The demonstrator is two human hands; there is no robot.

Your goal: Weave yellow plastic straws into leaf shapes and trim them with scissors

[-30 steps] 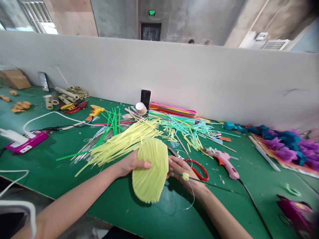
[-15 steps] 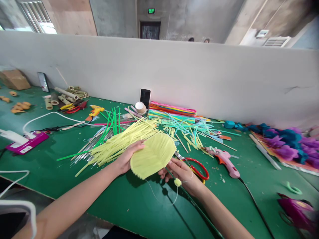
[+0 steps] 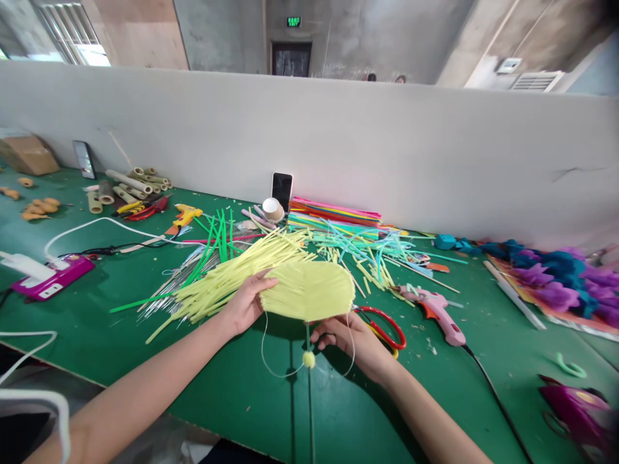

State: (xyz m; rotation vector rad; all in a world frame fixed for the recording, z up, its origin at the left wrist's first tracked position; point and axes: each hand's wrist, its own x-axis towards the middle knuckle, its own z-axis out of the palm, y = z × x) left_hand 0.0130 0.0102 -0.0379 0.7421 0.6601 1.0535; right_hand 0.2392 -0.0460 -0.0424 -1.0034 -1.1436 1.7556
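My left hand (image 3: 247, 303) pinches the left edge of a yellow fan-shaped piece (image 3: 309, 290) made of fuzzy pipe cleaners laid side by side. A thin green stem (image 3: 310, 406) runs down from its lower middle and carries a small yellow fuzzy ball (image 3: 309, 359). Fine pale wires loop from the ball to both sides of the piece. My right hand (image 3: 353, 341) is under its right half, fingers curled beside the top of the stem; the thumb and part of this grip are hidden. Red-handled scissors (image 3: 384, 325) lie just behind my right hand.
Yellow pipe cleaners (image 3: 222, 280) are piled behind my hands, with coloured bundles (image 3: 338, 212) farther back. A pink glue gun (image 3: 438, 312) lies right, a yellow one (image 3: 186, 214) left. Bamboo pieces (image 3: 130, 185), a paper cup (image 3: 273, 209) and a purple power strip (image 3: 53, 277) are also there.
The yellow piece has turned, so its stem now points straight down instead of slanting to the lower right. The ball has swung left. My right hand has shifted slightly.
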